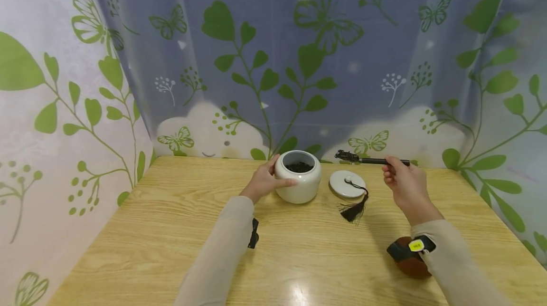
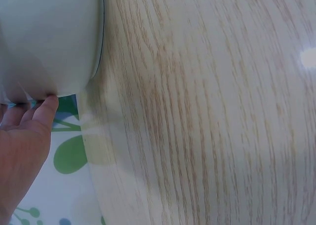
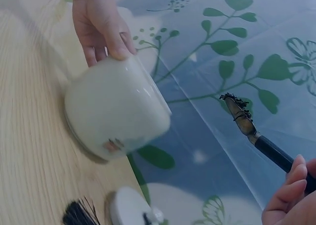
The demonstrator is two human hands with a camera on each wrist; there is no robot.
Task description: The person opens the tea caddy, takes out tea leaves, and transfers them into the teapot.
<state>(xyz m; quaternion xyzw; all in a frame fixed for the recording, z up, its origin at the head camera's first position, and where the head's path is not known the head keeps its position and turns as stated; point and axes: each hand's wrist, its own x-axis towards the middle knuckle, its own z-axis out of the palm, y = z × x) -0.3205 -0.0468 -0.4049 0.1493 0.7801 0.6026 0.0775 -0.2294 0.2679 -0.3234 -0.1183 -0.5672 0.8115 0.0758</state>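
Observation:
A white ceramic jar (image 1: 298, 186) stands on the table with dark loose tea leaves (image 1: 299, 167) inside. My left hand (image 1: 266, 181) holds it by its left side, thumb across the front and fingers round the back. In the left wrist view those fingertips (image 2: 48, 104) touch the jar's wall. To the right, my right hand (image 1: 406, 185) grips the black handle of a tea scoop (image 1: 376, 160), raised above the table. Dark leaves lie heaped on the scoop's end (image 3: 239, 115). Between the hands rests the jar's white lid (image 1: 342, 185), with a black tassel (image 1: 353, 211) hanging from its knob.
Below my right wrist sits a reddish-brown rounded object (image 1: 410, 268), partly hidden by a black wrist device (image 1: 420, 245) and sleeve. The light wooden table (image 1: 171, 230) ends at a patterned curtain (image 1: 273, 59) close behind the jar; more patterned cloth hangs on both sides.

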